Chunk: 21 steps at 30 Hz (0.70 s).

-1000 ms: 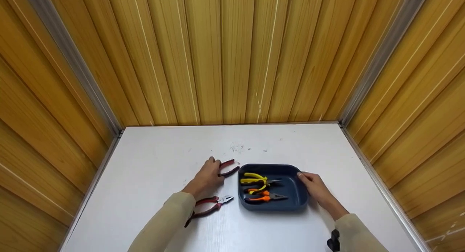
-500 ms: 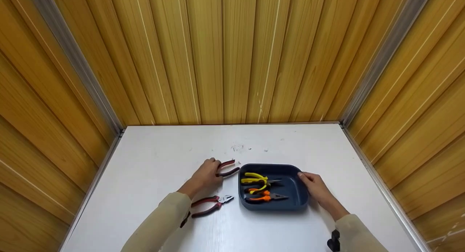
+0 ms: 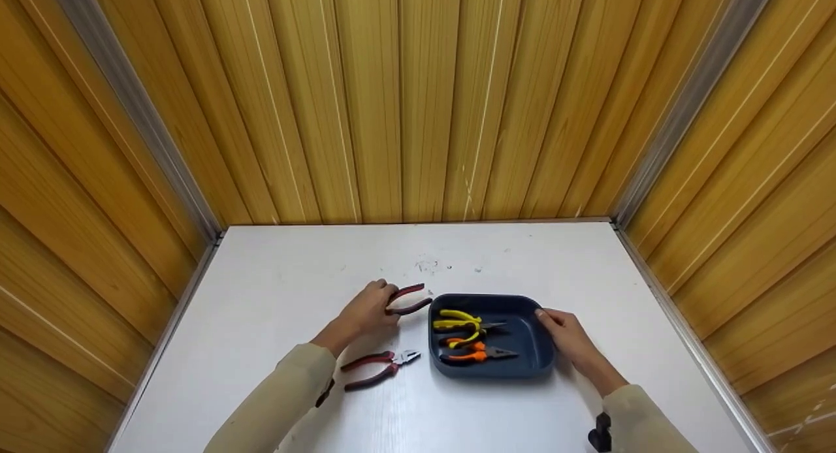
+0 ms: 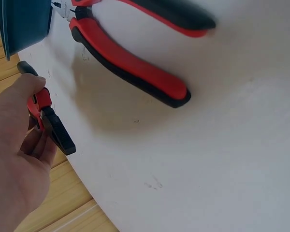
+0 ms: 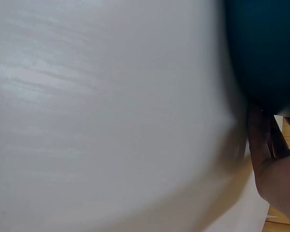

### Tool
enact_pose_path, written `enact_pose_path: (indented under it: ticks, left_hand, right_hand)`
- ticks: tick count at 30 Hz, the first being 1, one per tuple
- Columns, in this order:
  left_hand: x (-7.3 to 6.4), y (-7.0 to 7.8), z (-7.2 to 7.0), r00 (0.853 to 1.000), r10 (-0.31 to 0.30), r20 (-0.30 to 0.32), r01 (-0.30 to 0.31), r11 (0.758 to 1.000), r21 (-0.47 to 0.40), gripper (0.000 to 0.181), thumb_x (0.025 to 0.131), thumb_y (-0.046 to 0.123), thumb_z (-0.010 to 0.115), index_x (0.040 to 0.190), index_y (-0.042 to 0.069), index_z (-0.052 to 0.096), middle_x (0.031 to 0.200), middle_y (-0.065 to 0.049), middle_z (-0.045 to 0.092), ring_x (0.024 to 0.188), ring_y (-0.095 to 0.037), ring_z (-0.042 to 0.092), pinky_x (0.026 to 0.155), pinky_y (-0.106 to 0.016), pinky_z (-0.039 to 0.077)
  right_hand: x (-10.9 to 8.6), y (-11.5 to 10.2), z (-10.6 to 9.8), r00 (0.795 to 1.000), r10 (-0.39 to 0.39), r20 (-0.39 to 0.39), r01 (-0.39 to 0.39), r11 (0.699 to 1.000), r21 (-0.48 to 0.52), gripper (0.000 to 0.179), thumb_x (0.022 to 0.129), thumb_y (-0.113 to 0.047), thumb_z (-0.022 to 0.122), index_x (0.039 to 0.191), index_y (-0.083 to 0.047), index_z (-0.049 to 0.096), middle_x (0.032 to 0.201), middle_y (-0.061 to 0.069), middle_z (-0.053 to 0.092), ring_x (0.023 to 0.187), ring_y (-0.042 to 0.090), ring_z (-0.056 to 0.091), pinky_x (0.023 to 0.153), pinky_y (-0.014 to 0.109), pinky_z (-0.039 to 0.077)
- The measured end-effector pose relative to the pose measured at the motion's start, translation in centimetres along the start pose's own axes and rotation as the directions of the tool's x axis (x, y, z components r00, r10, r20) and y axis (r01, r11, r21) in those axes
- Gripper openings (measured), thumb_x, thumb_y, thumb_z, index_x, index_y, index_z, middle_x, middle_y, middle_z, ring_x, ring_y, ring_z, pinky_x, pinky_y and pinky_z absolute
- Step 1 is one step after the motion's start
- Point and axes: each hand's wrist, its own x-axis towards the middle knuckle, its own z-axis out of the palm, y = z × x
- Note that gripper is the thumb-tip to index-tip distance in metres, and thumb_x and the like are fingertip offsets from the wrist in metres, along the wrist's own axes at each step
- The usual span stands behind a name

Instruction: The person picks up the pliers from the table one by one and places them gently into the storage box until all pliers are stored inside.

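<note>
My left hand (image 3: 367, 309) pinches a pair of red-and-black-handled pliers (image 3: 414, 308) around its head and joint, the spread handles pointing toward the box. In the left wrist view the dark head of these pliers (image 4: 61, 133) sticks out past the fingers. A second pair with red-and-black handles, combination pliers (image 3: 377, 378), lies on the table nearer the person, silver head toward the box. My right hand (image 3: 572, 341) grips the right rim of a dark blue box (image 3: 496, 373), thumb over the edge. Inside lie yellow-handled pliers (image 3: 456, 324) and orange-handled long-nose pliers (image 3: 478, 356).
The white table (image 3: 294, 277) bears small dark marks behind the box. Wood-patterned panels (image 3: 418, 113) close off its back and both sides, with grey metal posts (image 3: 627, 192) at the corners.
The left hand and forearm have shifted slightly left, and the held pliers have tilted a little upward. The right hand, the box and its contents stay where they were.
</note>
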Motion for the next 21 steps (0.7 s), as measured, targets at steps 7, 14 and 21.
enact_pose_path:
  ticks: [7, 14, 21]
  left_hand:
    - [0.0, 0.1, -0.5, 1.0, 0.019, -0.008, -0.019, 1.0, -0.007, 0.047, 0.087, 0.02, 0.084, 0.126, 0.001, 0.067, 0.098, -0.006, 0.058, 0.088, -0.021, 0.053, 0.078, -0.04, 0.051]
    - [0.0, 0.3, -1.0, 0.999, 0.041, -0.013, -0.041, 0.999, -0.003, 0.049, 0.089, 0.022, 0.084, 0.129, 0.002, 0.066, 0.1, -0.006, 0.059, 0.089, -0.02, 0.052, 0.078, -0.039, 0.051]
    - [0.2, 0.9, -1.4, 0.997, 0.078, -0.008, -0.078, 0.997, 0.011, 0.05, 0.089, 0.023, 0.084, 0.131, 0.002, 0.066, 0.103, -0.007, 0.061, 0.091, -0.02, 0.054, 0.08, -0.038, 0.052]
  right_hand:
    - [1.2, 2.4, 0.1, 0.999, -0.025, -0.023, 0.025, 1.0, -0.012, 0.044, 0.112, -0.028, 0.057, 0.134, 0.008, 0.068, 0.138, 0.021, 0.067, 0.122, 0.02, 0.061, 0.093, 0.018, 0.046]
    - [1.1, 2.4, 0.2, 1.0, -0.018, -0.026, 0.017, 1.0, -0.026, 0.046, 0.112, -0.033, 0.056, 0.136, 0.004, 0.068, 0.141, 0.019, 0.066, 0.127, 0.022, 0.059, 0.097, 0.02, 0.046]
    - [1.1, 2.4, 0.2, 1.0, -0.023, -0.021, 0.022, 0.998, -0.058, 0.049, 0.113, -0.034, 0.054, 0.138, 0.006, 0.066, 0.141, 0.021, 0.065, 0.129, 0.027, 0.059, 0.097, 0.022, 0.047]
